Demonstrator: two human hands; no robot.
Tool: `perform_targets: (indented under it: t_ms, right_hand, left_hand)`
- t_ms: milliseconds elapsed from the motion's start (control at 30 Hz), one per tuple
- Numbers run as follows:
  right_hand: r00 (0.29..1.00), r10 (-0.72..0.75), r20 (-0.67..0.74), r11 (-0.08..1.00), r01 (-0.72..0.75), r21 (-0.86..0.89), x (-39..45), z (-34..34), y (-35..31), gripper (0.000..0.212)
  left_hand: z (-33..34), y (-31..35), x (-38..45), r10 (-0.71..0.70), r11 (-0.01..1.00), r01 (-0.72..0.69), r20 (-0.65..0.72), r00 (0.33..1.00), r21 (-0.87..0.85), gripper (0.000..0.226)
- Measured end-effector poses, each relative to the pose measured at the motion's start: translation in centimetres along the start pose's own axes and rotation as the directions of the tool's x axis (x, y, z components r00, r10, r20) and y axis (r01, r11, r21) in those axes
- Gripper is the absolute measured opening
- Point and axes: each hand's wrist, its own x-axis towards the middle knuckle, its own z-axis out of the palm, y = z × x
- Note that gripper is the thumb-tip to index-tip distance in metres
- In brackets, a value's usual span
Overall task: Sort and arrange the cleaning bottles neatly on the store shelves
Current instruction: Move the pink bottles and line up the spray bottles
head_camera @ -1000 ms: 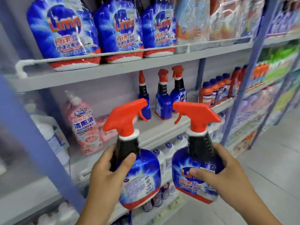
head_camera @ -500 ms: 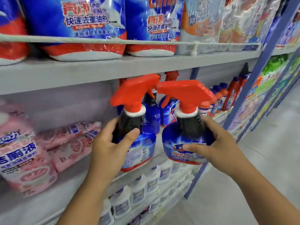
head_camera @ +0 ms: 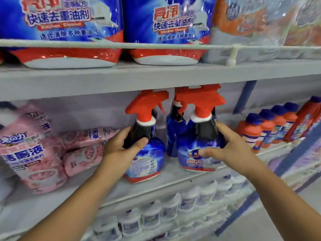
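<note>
Blue spray bottles with red trigger heads are in both hands. The left hand grips the left spray bottle at its dark neck, fingers curled round it, and the bottle base sits on the middle shelf. The right hand holds the right spray bottle the same way, fingers clamped on the neck and label, also on this shelf. Just behind them stands another blue spray bottle. Pink refill packs lie to the left, orange bottles stand to the right. Above, big blue refill bags fill the upper shelf.
</note>
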Motion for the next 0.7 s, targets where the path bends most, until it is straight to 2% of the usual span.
perform_targets:
  t_ms: [167,400,533,700]
  right_hand:
    - [0.986,0.017,0.167,0.998,-0.026,0.053,2.7,-2.7,4.2,0.067]
    - [0.954,0.049,0.295,0.990,-0.086,0.113,5.6,-4.8,9.0,0.066]
    - [0.976,0.083,0.201,0.996,-0.086,0.006,5.4,-4.4,11.3,0.084]
    - [1.000,0.002,0.024,1.000,-0.002,-0.013,3.6,-2.8,11.4,0.075]
  left_hand:
    - [2.8,0.2,-0.5,-0.073,0.997,0.073,-0.033,0.997,0.007,0.032]
    - [5.3,0.9,-0.3,-0.105,0.975,0.107,-0.024,0.994,0.194,0.036]
    - [6.0,2.0,-1.2,-0.142,0.936,0.134,0.000,0.990,0.324,0.057]
    - [3.9,1.7,-3.7,-0.118,0.946,0.066,0.149,0.982,0.317,0.064]
